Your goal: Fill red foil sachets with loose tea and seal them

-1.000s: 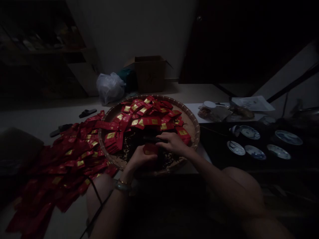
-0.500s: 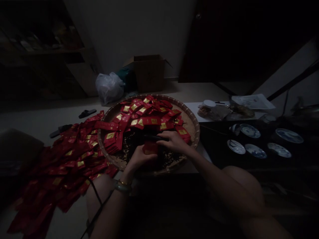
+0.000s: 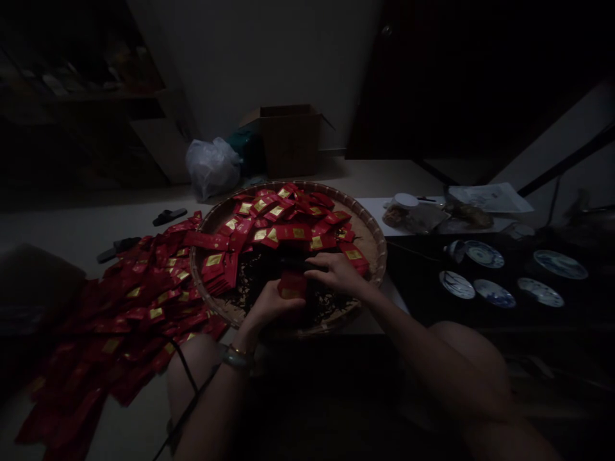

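A round woven bamboo tray (image 3: pixel 378 221) sits in front of me, with dark loose tea leaves (image 3: pixel 252 272) in its near half. Over the leaves, my left hand (image 3: pixel 269 304) is closed round a small red packet (image 3: pixel 292 285), thumb across its front. Close by on the right, my right hand (image 3: pixel 334 272) grips a dark narrow tool (image 3: pixel 291 262) at the packet's upper edge. The tool's far end is too dark to make out. Red packets with gold labels (image 3: pixel 283 221) are heaped along the tray's far side, and a neat stack (image 3: pixel 218 270) stands at its left.
More red packets (image 3: pixel 144 314) are piled on the left. Blue-and-white saucers (image 3: pixel 494 292) lie on the dark surface at right, near a lidded jar (image 3: pixel 402 208) and bags. Behind stand an open cardboard box (image 3: pixel 291 144) and a white plastic bag (image 3: pixel 213 168). Slippers (image 3: pixel 169 216) lie on the floor.
The right hand and the dark tool have shifted slightly at the packet's top, and more of the packet's red front shows. The left hand keeps its hold.
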Demonstrator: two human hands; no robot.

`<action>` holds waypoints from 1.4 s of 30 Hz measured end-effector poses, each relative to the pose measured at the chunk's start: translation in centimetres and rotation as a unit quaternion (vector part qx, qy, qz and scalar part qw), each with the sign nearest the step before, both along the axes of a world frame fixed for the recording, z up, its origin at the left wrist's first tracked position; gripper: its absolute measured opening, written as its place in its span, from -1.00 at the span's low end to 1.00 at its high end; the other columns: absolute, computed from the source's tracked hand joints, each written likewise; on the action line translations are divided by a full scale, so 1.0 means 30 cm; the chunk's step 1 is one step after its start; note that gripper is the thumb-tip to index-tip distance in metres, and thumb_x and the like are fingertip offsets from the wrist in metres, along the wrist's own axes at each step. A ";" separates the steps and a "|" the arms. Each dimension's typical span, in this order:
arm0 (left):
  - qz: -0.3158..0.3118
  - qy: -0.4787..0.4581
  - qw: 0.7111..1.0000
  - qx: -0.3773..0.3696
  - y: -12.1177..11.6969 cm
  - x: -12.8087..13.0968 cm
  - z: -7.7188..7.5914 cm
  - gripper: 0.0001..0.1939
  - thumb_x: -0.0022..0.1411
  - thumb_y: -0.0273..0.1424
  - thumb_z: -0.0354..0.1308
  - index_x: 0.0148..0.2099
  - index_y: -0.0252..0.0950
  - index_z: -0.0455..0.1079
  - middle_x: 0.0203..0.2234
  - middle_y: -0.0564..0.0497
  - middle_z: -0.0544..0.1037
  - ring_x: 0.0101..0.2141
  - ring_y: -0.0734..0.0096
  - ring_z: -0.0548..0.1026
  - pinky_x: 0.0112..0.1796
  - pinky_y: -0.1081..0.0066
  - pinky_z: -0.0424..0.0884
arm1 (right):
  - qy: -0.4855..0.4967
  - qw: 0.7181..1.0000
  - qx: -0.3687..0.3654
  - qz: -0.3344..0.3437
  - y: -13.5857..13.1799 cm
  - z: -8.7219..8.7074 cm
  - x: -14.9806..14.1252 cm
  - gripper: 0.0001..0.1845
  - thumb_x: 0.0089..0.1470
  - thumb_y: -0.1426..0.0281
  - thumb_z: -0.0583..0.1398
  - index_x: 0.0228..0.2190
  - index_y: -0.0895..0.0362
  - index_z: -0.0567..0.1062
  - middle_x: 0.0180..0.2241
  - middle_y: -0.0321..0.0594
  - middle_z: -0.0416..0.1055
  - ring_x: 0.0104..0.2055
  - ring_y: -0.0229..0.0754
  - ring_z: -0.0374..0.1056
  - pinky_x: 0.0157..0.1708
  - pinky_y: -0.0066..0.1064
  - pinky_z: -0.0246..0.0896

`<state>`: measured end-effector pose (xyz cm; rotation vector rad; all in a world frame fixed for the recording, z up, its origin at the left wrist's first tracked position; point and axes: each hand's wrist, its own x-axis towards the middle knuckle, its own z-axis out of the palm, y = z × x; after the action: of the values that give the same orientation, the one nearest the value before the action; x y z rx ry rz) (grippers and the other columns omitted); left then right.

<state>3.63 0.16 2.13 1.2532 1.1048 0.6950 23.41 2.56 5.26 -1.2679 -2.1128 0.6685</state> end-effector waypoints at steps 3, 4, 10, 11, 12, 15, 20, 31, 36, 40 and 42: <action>0.016 -0.002 1.000 0.006 -0.001 0.005 0.010 -0.59 -0.29 -0.33 0.40 -0.32 -0.40 0.48 -0.54 0.05 0.54 -0.51 0.44 0.44 -0.42 0.46 0.36 | 0.003 1.000 0.006 0.001 0.002 -0.008 0.001 -0.72 0.03 0.34 0.26 -0.18 0.12 0.57 -0.27 -0.18 0.53 -0.24 -0.17 0.43 -0.26 -0.44 0.22; 0.033 -0.007 0.999 0.013 -0.001 0.006 0.014 -0.58 -0.28 -0.31 0.39 -0.30 -0.40 0.48 -0.52 0.05 0.55 -0.50 0.43 0.45 -0.41 0.46 0.37 | 0.003 1.000 0.008 0.000 0.001 -0.010 -0.001 -0.72 0.03 0.33 0.26 -0.18 0.12 0.57 -0.27 -0.18 0.53 -0.24 -0.17 0.43 -0.26 -0.44 0.23; 0.122 -0.024 0.991 0.044 0.000 0.008 0.022 -0.64 -0.16 -0.21 0.32 -0.34 -0.37 0.49 -0.54 0.04 0.56 -0.51 0.38 0.47 -0.47 0.45 0.37 | 0.008 1.000 -0.001 0.028 -0.001 -0.014 -0.010 -0.58 0.00 0.24 0.27 -0.10 0.14 0.52 -0.20 -0.13 0.51 -0.16 -0.11 0.42 -0.18 -0.35 0.27; 0.122 -0.024 0.991 0.047 0.001 0.006 0.020 -0.65 -0.16 -0.22 0.31 -0.34 -0.36 0.49 -0.54 0.04 0.56 -0.51 0.37 0.47 -0.47 0.45 0.37 | 0.016 1.000 0.005 0.019 0.005 -0.015 -0.001 -0.55 0.00 0.22 0.27 -0.07 0.14 0.49 -0.16 -0.12 0.50 -0.13 -0.10 0.42 -0.15 -0.32 0.27; 0.120 -0.026 0.991 0.054 0.002 0.005 0.018 -0.67 -0.16 -0.24 0.31 -0.33 -0.35 0.49 -0.53 0.04 0.56 -0.50 0.37 0.48 -0.45 0.44 0.39 | 0.024 1.000 0.014 0.001 0.014 -0.018 0.013 -0.52 0.01 0.20 0.25 -0.04 0.14 0.47 -0.12 -0.11 0.49 -0.10 -0.09 0.41 -0.12 -0.30 0.27; 0.133 -0.032 0.986 0.099 0.007 0.000 0.012 -0.73 -0.15 -0.32 0.29 -0.33 -0.31 0.50 -0.47 0.03 0.59 -0.41 0.35 0.52 -0.35 0.42 0.43 | -0.004 0.997 0.036 -0.073 0.055 -0.047 0.086 -0.53 0.06 0.20 0.21 -0.01 0.12 0.45 -0.08 -0.11 0.47 -0.07 -0.07 0.39 -0.08 -0.28 0.25; 0.176 -0.028 0.977 0.114 0.014 -0.002 0.000 -0.79 -0.11 -0.27 0.26 -0.42 -0.30 0.52 -0.50 0.02 0.59 -0.42 0.37 0.51 -0.34 0.43 0.41 | -0.216 0.966 -0.032 -0.136 0.101 -0.140 0.222 -0.59 0.05 0.26 0.23 -0.07 0.16 0.48 -0.16 -0.04 0.50 -0.11 -0.02 0.40 -0.16 -0.32 0.24; 0.152 0.054 0.971 0.178 0.008 0.005 -0.009 -0.65 0.04 -0.16 0.08 -0.55 -0.32 0.46 -0.68 0.10 0.43 -0.57 0.49 0.33 -0.54 0.53 0.23 | 0.092 0.995 -0.004 -0.025 -0.034 -0.089 -0.091 -0.86 -0.03 0.31 0.30 -0.41 0.13 0.58 -0.41 -0.23 0.52 -0.34 -0.22 0.40 -0.31 -0.44 0.24; 0.169 0.046 0.968 0.179 0.017 -0.005 -0.016 -0.58 0.05 -0.09 0.08 -0.62 -0.33 0.36 -0.72 0.14 0.29 -0.62 0.55 0.22 -0.58 0.54 0.15 | 0.126 0.991 -0.032 -0.039 -0.042 -0.079 -0.139 -0.93 -0.05 0.45 0.29 -0.54 0.16 0.56 -0.52 -0.28 0.50 -0.46 -0.28 0.37 -0.42 -0.50 0.18; 0.202 0.042 0.964 0.168 0.026 -0.011 -0.011 -0.55 0.02 -0.05 0.11 -0.65 -0.33 0.32 -0.74 0.15 0.24 -0.63 0.56 0.20 -0.60 0.54 0.10 | 0.114 0.992 -0.037 -0.039 -0.016 -0.051 -0.140 -0.92 -0.04 0.46 0.27 -0.53 0.17 0.55 -0.51 -0.28 0.51 -0.45 -0.28 0.37 -0.41 -0.50 0.17; 0.216 0.035 0.963 0.157 0.027 -0.016 -0.005 -0.60 0.00 -0.10 0.16 -0.62 -0.34 0.37 -0.72 0.14 0.30 -0.61 0.55 0.24 -0.58 0.54 0.15 | 0.112 0.991 -0.055 -0.042 0.004 -0.033 -0.145 -0.93 -0.06 0.44 0.28 -0.53 0.18 0.56 -0.51 -0.27 0.52 -0.45 -0.28 0.38 -0.41 -0.50 0.18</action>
<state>3.15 0.97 1.98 1.3199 1.3833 1.2001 19.07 2.67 4.26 -1.2683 -1.8522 0.8573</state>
